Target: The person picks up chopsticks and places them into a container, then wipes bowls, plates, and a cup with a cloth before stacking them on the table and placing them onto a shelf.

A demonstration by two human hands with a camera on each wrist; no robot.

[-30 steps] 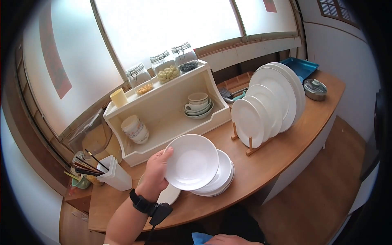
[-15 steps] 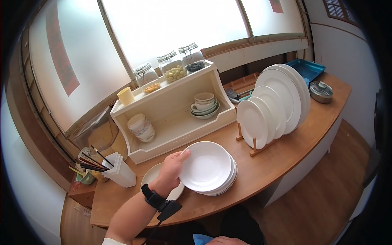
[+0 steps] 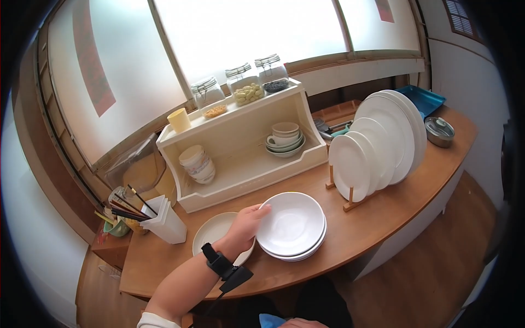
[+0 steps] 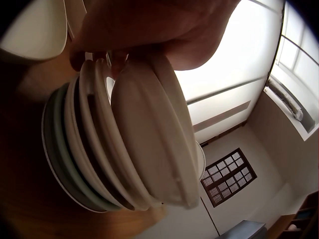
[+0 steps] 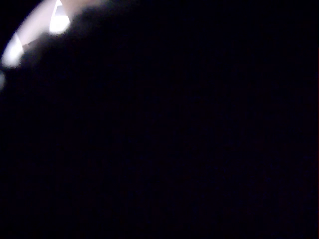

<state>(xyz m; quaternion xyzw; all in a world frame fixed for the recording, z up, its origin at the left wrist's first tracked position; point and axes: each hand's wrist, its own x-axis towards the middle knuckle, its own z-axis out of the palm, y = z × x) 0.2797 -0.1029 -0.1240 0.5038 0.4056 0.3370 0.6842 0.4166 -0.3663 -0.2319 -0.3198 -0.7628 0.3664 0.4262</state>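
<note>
My left hand (image 3: 244,228) pinches the left rim of a white dish (image 3: 290,224), thumb on top, over a stack of dishes (image 3: 319,247) near the counter's front edge. In the left wrist view the hand (image 4: 159,30) is above the held dish (image 4: 149,134), whose underside shows close beside the tilted-looking stack (image 4: 89,144), which includes a green-edged one. A cream plate (image 3: 205,235) lies left of the stack, partly behind the hand. At the bottom edge, my right hand (image 3: 304,323) is partly visible beside a blue cloth (image 3: 270,320); its fingers are mostly hidden. The right wrist view is almost black.
A cream shelf (image 3: 251,188) at the back holds bowls and a cup, with glass jars (image 3: 245,87) on top. Plates stand in a wooden rack (image 3: 356,206) at right, near a lidded pot (image 3: 439,132) and blue tray (image 3: 420,100). A white utensil holder (image 3: 167,224) stands left.
My left hand has lowered the white dish rightward onto or just over the stack, and more of the cream plate shows. The head view has shifted. The right hand stays low.
</note>
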